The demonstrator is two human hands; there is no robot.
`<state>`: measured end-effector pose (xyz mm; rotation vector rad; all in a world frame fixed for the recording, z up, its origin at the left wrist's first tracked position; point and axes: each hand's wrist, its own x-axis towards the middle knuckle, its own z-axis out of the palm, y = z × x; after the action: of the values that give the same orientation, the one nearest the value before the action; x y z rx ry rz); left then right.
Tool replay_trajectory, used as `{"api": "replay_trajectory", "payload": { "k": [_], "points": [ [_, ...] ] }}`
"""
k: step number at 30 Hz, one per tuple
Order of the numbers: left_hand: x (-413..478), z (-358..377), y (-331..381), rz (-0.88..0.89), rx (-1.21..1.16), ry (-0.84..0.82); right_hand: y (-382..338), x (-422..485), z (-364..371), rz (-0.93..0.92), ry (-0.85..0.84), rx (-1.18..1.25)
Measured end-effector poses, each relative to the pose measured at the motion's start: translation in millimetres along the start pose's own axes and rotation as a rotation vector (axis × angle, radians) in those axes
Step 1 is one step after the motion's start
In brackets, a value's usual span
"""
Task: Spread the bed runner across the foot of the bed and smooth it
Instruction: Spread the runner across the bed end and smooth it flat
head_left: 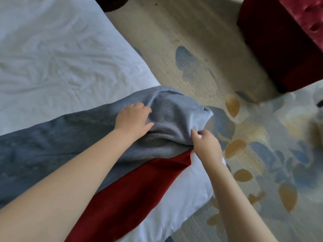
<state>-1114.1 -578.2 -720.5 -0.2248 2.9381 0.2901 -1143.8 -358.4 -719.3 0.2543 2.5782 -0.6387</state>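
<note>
Matt fleecy runner (52,142), wrinkled cotton sheet (52,58)

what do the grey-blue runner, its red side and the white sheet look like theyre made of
Grey-blue runner: soft napped fabric, maybe fleece or velour; matte, fuzzy, bunching in thick folds. Red side: smoother cloth with a slight sheen, possibly satin or velvet. White sheet: thin woven cotton-like cloth, matte, with fine sharp creases.

One head-worn view looks steeply down, close over the bed (52,49) corner and carpet (201,41).
</note>
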Motion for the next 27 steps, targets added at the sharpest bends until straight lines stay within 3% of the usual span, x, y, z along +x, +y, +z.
{"api": "replay_trajectory", "payload": {
  "k": [5, 8, 13, 16, 18, 20, 23, 27],
  "points": [
    [-9, 12, 5, 0.064, 0.006, -0.059, -16, -3, 11, -0.262, 0.106, 0.026],
    [-12, 14, 6, 0.064, 0.007, -0.024, -21, 3, -4, -0.279, 0.195, 0.031],
    [0, 0, 8, 0.077, -0.039, 0.069, -20, 13, -34, -0.216, 0.504, 0.194],
    [2, -3, 9, 0.055, -0.055, 0.173, -29, 10, -19, -0.407, 0.412, 0.124],
    [-5, -1, 14, 0.047, -0.081, 0.230, -33, 7, -3, -0.623, 0.279, 0.023],
    [-17, 5, 23, 0.036, -0.122, 0.258, -30, 9, 9, -0.712, 0.134, -0.080],
    [-45, 20, 43, -0.034, -0.172, 0.298, -16, 18, 15, -0.672, -0.030, -0.156],
    [-97, 44, 81, -0.004, -0.281, 0.300, 2, 20, 5, -0.565, -0.038, -0.183]
  ]
}}
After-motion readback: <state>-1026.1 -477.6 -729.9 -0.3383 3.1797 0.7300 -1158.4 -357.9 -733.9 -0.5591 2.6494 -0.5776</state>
